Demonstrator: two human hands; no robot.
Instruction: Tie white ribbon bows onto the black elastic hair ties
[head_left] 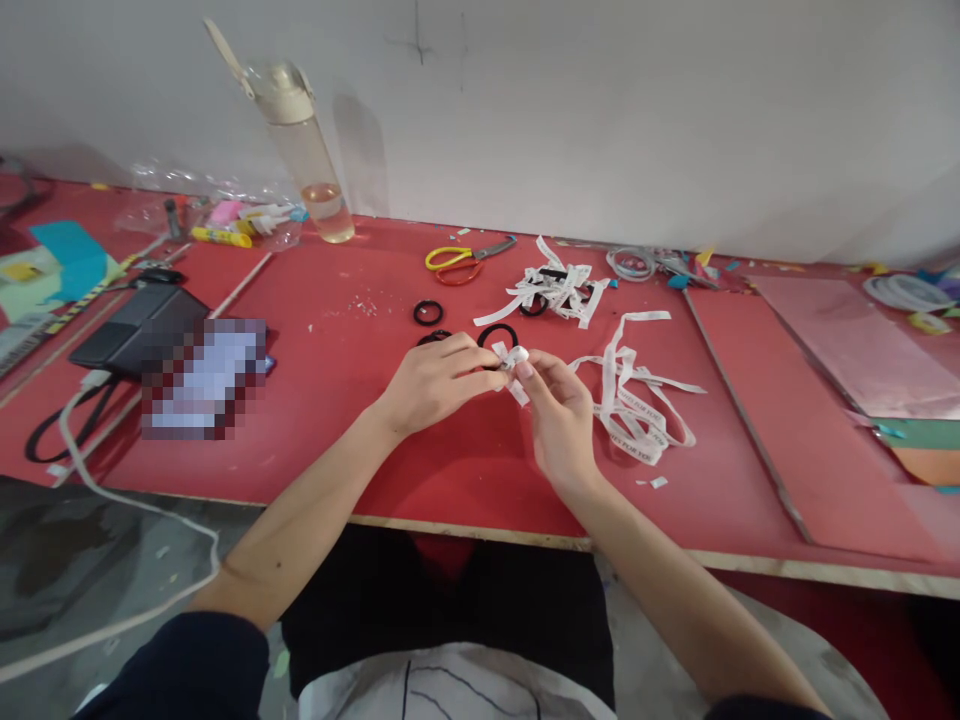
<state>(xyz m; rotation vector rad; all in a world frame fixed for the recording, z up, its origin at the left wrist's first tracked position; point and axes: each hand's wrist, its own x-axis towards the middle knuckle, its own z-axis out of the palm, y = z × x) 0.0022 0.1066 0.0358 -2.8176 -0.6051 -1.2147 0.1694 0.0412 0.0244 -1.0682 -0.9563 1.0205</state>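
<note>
Lying nearest on the red counter (442,480), just in from its edge, are a few white scraps (658,482). Farther in, to the right, loose white strips (637,430) lie in a tangle. Dark capitals on them read "FOR YOU" in more than one place; the word before is cut off by folds. Just left of the strips, near the middle, two bare hands meet over a small looped white ribbon (514,360). The right hand (559,410) pinches it between thumb and forefinger. The left hand (450,380) has its fingers close together, gripping the ribbon from the other side, its thumb hidden. A black ring (497,337) shows just beyond the fingertips; whether it is gripped too, I cannot tell.

If either pinch loosens, the small loop could slip or spring open. Uneven pulling could twist it or leave its ends lopsided. The strips lie near the right wrist, so a sleeve or arm could snag them.

Off to the left, a phone (206,375) has its screen blurred out, with nothing to read. Beyond the hands, a spare ring (428,313) lies flat; a knock could send it sliding. Farther back are a heap of white pieces and black rings (559,290) and yellow-and-red scissors (450,262). Against the wall, a clear bottle (319,165) shows no legible brand.
</note>
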